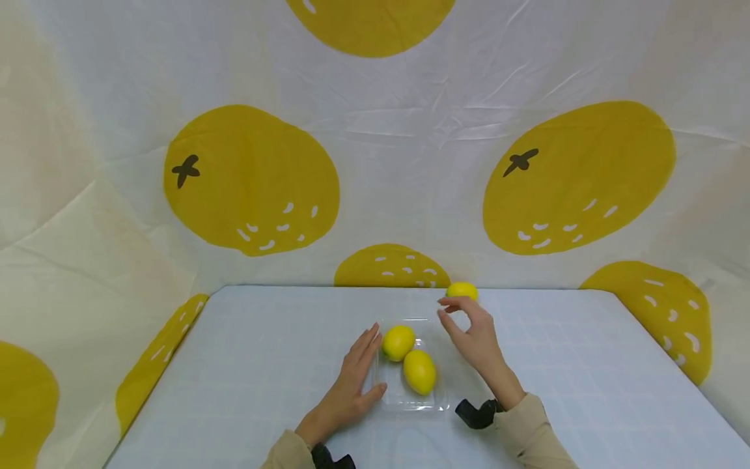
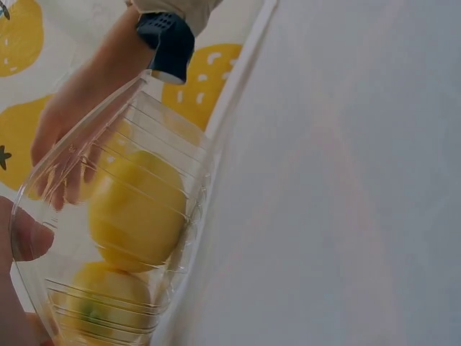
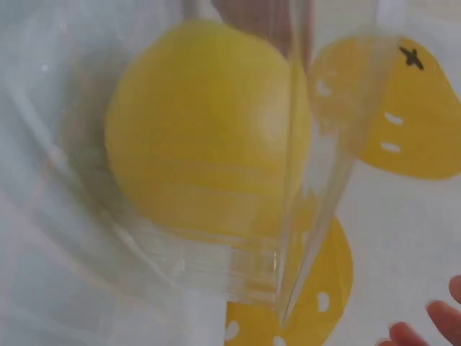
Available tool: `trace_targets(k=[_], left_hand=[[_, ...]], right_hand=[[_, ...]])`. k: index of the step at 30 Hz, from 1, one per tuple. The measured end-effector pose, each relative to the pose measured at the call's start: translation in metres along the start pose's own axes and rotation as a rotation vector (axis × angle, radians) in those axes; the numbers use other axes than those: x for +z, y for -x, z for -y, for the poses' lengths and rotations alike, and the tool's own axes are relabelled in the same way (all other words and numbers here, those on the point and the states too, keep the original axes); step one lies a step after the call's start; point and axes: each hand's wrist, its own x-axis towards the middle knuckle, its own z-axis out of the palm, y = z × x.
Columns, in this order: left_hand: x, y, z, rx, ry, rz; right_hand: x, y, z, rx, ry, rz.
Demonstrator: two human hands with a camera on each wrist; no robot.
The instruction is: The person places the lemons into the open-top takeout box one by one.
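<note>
A clear plastic container (image 1: 410, 405) stands on the table with two yellow lemons inside. One lemon (image 1: 398, 343) lies toward the back left, the other lemon (image 1: 419, 372) nearer the front right, touching it. My left hand (image 1: 350, 384) rests along the container's left side, fingers extended and thumb toward its front corner; in the left wrist view the thumb (image 2: 32, 238) shows at the rim. Over the far right corner hovers my right hand (image 1: 477, 335), its bent thumb and forefinger tips a little apart with nothing visible between them. Its fingertips (image 3: 443, 321) appear at the right wrist view's corner.
A third lemon (image 1: 462, 290) sits at the table's back edge, just behind my right hand. The table (image 1: 281, 365) has a pale cover. Behind and beside it hangs a white cloth (image 1: 410, 176) printed with large yellow fruits.
</note>
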Motion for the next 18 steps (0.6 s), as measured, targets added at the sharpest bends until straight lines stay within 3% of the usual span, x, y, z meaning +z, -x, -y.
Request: trace_targets(k=[5, 9, 14, 18], left_hand=[[0.000, 0.000, 0.001, 0.029, 0.001, -0.021], [0.001, -0.001, 0.001, 0.046, -0.001, -0.013], [0.002, -0.002, 0.003, 0.055, -0.014, -0.023], [0.002, -0.001, 0.003, 0.052, -0.008, -0.024]], right_hand=[[0.000, -0.008, -0.028, 0.164, -0.060, -0.201], [0.002, -0.004, -0.058, 0.309, -0.075, -0.283], [0.007, 0.003, -0.086, 0.456, -0.038, -0.187], [0.011, 0.004, -0.097, 0.481, -0.017, -0.097]])
